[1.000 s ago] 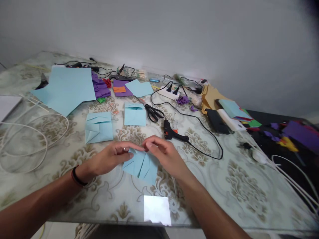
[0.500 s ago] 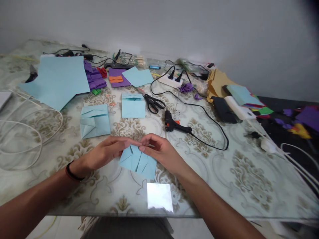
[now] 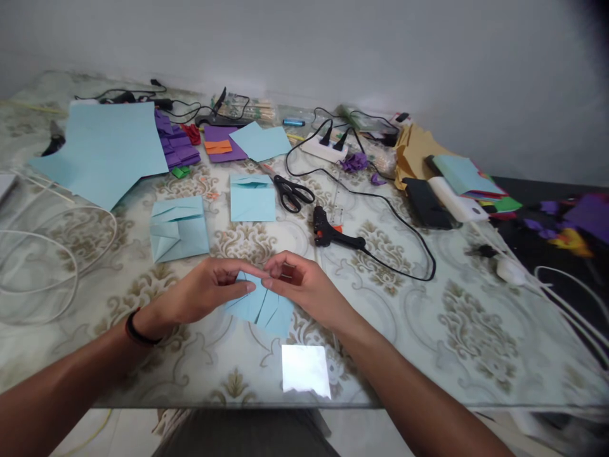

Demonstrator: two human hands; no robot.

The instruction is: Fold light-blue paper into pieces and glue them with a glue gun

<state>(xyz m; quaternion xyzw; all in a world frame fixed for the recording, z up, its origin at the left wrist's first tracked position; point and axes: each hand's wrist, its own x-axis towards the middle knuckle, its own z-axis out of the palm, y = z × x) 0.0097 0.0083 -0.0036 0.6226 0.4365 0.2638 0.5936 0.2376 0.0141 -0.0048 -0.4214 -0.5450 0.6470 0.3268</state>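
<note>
A folded light blue paper (image 3: 266, 311) with several creased flaps lies on the table in front of me. My left hand (image 3: 216, 289) is closed at its upper left, index finger stretched along the top edge and thumb on the face. At the middle of that edge, my right hand (image 3: 297, 282) pinches the paper between thumb and fingers. The fingertips of both hands almost meet there, and they hide the top edge. Beyond my hands are two more folded blue papers, a larger one (image 3: 179, 230) at left and a smaller one (image 3: 252, 200).
Black-handled scissors (image 3: 292, 193) and a black glue gun (image 3: 335, 231) with its cord lie beyond my right hand. A power strip (image 3: 326, 149) stands farther back. Large blue paper (image 3: 111, 146) and purple folded strips (image 3: 178, 149) are at left; a white cable (image 3: 76, 266) coils nearby.
My left thumb has moved down from the top edge onto the paper's face, and the left index finger now stretches to the right fingertips. My right hand keeps its pinch.
</note>
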